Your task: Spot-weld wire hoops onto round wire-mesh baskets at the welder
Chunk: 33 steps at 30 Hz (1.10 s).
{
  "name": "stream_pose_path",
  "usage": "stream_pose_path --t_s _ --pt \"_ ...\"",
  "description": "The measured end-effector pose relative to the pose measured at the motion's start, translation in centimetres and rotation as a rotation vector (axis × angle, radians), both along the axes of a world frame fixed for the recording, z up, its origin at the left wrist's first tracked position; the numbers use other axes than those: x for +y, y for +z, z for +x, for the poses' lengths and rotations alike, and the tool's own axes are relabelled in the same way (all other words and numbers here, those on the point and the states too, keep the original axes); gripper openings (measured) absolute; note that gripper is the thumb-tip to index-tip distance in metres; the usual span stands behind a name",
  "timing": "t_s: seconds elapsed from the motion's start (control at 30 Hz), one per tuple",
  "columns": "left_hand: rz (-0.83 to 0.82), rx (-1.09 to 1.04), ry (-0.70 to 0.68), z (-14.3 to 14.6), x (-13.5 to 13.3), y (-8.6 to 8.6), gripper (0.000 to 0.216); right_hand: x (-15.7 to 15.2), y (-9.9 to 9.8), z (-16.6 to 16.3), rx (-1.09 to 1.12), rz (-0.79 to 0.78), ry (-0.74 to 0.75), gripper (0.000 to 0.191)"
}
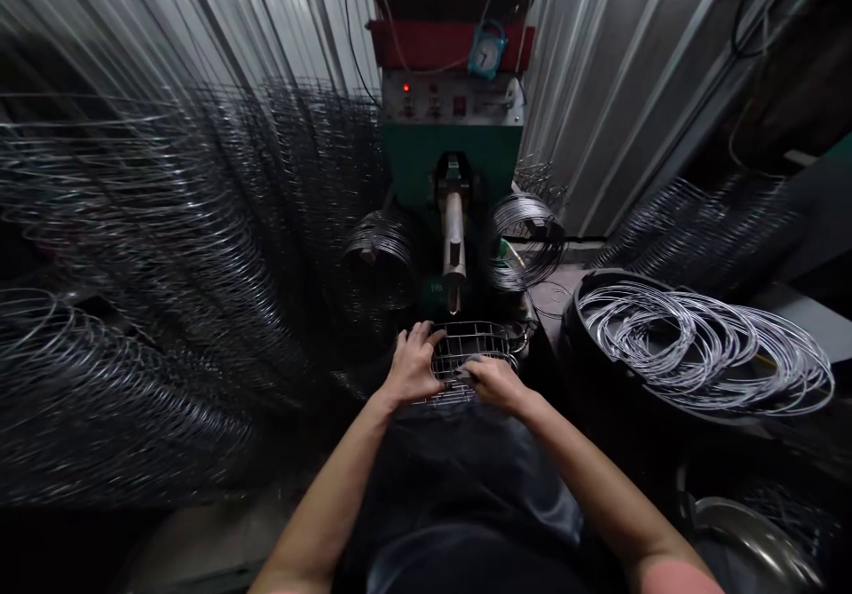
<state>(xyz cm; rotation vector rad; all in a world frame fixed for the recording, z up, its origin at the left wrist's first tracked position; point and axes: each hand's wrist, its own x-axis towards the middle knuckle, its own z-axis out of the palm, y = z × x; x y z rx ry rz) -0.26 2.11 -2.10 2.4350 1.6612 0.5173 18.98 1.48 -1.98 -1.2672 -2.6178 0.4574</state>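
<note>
A wire basket [474, 338] sits in front of me at lap height, below the electrode of a green welding machine [413, 159]. My left hand [414, 365] grips the basket at its left side, thumb and fingers around the wires. At the near side, my right hand [493, 381] is closed with fingers curled at the basket's wires. Whether a small piece is also pinched there is too dark to tell. The machine's metal arm [454, 239] points toward me just beyond the basket.
Tall stacks of bent wire frames [219, 248] fill the left. Wire coils [525, 239] hang on both sides of the machine arm. A black tub [576, 310] of wire rings [698, 336] stands right, with a metal bowl [752, 541] nearer. A blue clock [488, 49] hangs above the control panel.
</note>
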Motion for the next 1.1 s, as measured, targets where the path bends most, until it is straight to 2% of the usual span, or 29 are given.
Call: stream_pose_path --t_s 0.13,0.4,0.7,0.9,1.1 --pt "-0.045 -0.025 0.002 -0.5 0.7 -0.3 0.087 0.4 0.8 0.3 -0.096 -0.059 0.044 0.038" --pt "-0.087 -0.058 0.001 -1.1 2.0 -0.6 0.092 1.6 0.9 -0.8 -0.145 -0.064 0.005 0.027" --pt "-0.081 -0.108 -0.022 -1.8 4.5 -0.6 0.091 3.4 1.8 -1.2 -0.195 0.000 -0.015 0.028" --pt "-0.074 -0.153 -0.029 -1.7 5.4 -0.7 0.088 4.1 1.2 -1.1 -0.139 0.042 -0.070 0.024" --pt "-0.080 -0.132 0.041 -1.5 6.1 -0.1 0.087 4.5 0.8 -1.7 -0.123 0.109 -0.149 0.025"
